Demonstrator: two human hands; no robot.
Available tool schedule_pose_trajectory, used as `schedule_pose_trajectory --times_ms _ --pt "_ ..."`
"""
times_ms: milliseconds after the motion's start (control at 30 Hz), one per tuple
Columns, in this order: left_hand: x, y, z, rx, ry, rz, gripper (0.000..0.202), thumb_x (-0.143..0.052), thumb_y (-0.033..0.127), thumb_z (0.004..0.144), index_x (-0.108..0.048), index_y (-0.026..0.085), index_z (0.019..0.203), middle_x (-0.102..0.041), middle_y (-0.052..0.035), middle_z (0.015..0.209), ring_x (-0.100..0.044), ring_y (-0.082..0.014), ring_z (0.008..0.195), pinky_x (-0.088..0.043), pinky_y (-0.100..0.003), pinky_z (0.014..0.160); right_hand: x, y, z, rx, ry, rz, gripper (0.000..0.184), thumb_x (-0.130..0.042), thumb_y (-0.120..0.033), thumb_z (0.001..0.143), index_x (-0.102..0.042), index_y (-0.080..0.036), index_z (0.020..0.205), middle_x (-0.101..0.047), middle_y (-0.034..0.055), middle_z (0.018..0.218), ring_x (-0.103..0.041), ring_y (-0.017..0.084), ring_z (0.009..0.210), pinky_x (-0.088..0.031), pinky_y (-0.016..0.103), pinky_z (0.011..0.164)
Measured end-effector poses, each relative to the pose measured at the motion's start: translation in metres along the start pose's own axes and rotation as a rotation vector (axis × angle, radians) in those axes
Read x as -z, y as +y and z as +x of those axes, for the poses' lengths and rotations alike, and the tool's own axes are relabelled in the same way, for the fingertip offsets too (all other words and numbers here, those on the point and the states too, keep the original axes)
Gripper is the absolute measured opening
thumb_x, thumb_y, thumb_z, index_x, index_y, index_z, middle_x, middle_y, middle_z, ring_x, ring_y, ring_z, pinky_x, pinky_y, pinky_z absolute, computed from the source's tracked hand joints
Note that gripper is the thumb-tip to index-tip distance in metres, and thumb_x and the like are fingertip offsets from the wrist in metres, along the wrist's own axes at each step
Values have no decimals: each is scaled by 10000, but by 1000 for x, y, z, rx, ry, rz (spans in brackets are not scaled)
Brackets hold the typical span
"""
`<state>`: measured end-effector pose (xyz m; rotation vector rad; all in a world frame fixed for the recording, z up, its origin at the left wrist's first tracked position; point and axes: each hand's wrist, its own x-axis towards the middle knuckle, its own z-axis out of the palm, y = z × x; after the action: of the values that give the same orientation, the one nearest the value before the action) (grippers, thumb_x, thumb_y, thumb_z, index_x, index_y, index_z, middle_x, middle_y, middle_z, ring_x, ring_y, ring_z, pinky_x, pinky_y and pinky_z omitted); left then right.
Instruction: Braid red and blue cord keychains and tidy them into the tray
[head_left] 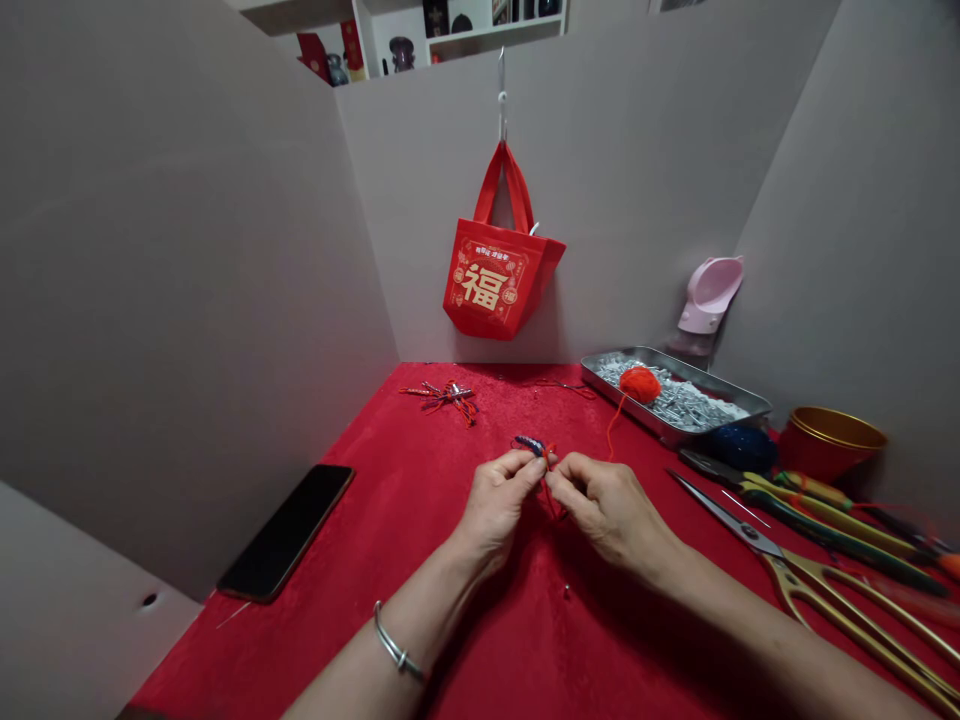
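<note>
Left hand (496, 505) pinches small blue wrapped piece (529, 444); right hand (611, 508) pinches thin red thread (552, 491) beside it; round red yarn ball (640, 384) beyond, in rectangular metal tray (619, 410).

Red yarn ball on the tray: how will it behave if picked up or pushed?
The yarn ball looks light and soft. It would probably roll if pushed: round, perched on loose metal pieces. Its trailing strand may unwind when lifted.

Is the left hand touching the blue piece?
Touching: the head view shows the left hand pinching the blue piece between its fingertips.
</note>
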<state>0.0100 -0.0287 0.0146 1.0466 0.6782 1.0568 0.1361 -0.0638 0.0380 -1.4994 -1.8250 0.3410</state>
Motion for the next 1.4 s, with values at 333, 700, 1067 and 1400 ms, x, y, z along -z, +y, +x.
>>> schedule_pose_trajectory --times_ms 333,700,1067,1400 --pt "-3 0 -2 66 -13 -144 275 -701 333 645 -659 106 793 -531 -9 605 -469 -87 553 -362 -230 598 -9 -2 -5 27 57 43 294 -399 -293 828 -482 -184 568 -488 -14 512 -412 103 456 -302 213 462" --pt "-6 0 -3 116 7 -176 297 -716 339 613 -638 104 778 -516 4 591 -444 -74 517 -344 -227 563 -14 1 -7 89 91 -10 278 -417 -260 825 -451 -189 558 -473 -18 502 -403 98 447 -301 210 462" --pt "1 8 0 174 -91 -90 224 -651 340 689 -569 136 732 -357 85 354 -254 -29 314 -175 -181 374 -28 10 -14 332 246 -453 287 -377 -219 853 -560 -160 639 -573 28 553 -505 118 466 -254 243 456" --pt "9 13 3 202 -79 -34 204 -646 273 698 -614 99 800 -540 8 608 -454 -35 431 -332 -169 422 20 21 3 115 75 -85 141 -515 -266 783 -622 -177 763 -617 20 676 -549 125 576 -390 232 528"
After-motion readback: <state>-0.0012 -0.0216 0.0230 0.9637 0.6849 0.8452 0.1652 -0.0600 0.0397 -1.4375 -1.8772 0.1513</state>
